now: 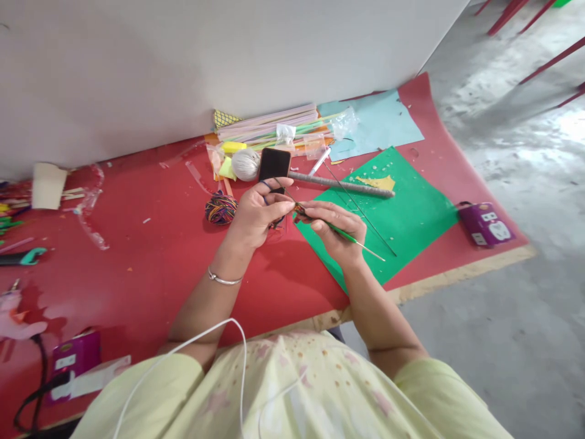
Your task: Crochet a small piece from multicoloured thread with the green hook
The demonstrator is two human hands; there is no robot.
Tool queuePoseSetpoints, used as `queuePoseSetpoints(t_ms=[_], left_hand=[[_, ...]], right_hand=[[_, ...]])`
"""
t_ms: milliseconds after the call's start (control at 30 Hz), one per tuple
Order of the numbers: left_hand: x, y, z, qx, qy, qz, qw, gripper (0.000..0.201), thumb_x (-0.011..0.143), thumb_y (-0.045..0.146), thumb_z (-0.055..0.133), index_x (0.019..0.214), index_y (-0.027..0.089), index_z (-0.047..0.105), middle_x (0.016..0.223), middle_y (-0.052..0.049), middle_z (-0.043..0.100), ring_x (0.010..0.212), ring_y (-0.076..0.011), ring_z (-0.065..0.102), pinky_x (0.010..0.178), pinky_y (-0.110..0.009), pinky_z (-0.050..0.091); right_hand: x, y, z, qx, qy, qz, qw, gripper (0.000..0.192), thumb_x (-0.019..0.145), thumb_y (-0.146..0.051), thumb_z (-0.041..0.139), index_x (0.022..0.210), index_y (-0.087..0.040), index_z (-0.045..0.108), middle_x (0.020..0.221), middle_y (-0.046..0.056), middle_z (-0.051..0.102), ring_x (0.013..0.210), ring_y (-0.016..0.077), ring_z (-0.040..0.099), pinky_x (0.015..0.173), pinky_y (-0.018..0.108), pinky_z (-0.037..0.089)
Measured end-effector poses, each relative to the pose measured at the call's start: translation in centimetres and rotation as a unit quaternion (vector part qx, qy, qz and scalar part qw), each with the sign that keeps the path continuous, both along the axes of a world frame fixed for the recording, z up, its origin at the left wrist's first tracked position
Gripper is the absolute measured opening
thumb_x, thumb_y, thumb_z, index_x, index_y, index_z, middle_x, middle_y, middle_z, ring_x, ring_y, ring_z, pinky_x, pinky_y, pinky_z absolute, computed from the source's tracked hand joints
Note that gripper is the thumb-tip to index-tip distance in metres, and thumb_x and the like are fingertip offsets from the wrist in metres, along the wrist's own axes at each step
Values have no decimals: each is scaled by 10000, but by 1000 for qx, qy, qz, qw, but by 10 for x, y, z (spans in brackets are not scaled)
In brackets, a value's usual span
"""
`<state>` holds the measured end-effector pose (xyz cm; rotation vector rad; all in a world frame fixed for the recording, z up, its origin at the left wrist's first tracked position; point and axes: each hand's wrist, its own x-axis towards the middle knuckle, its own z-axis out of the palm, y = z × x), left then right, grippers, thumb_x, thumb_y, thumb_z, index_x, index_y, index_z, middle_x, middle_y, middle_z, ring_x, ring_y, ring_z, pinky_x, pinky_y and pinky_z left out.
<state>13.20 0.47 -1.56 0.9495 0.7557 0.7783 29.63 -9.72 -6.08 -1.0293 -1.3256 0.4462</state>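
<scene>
My right hand is closed round a crochet hook with a green handle; its thin metal end points down to the right. Against it, my left hand pinches a small dark multicoloured piece of yarn work, and a strand runs over its raised fingers. To the left of that hand rests a ball of multicoloured yarn. A smartphone and a ball of white yarn lie just beyond my hands. Fingers cover most of the yarn piece.
A green sheet lies at right with a grey rod across its edge. Straws and a pale blue sheet are along the wall. Purple boxes sit near the table's edges. A pink glue gun is at left.
</scene>
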Motion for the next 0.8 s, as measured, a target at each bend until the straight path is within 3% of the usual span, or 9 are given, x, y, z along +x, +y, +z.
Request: queuePoseSetpoints(t_ms=[300,600,800], left_hand=[[2,-1,-2,21,3,18,1000,472,608,176,880,1054,157,727,646,42,669,491,-60,517,477,-193,365],[3,-1,-4,32,-3,36,999,416,608,185,854,1006,176,736,636,53,662,477,-65,520,473,-199,390],[4,-1,-6,27,-15,28,999,406,620,188,872,1003,163,739,662,33,687,497,-69,541,480,-202,391]], right_hand=[[-6,-1,0,5,-18,-34,999,238,980,-350,766,1206,-334,836,1211,46,863,1091,230,838,954,392,716],[-6,4,-9,-52,145,0,988,236,950,-456,788,1093,-284,864,1087,61,873,966,250,855,776,400,743],[-2,5,-11,-34,153,19,987,192,945,-427,802,1082,-311,869,1096,43,865,988,231,846,849,405,738]])
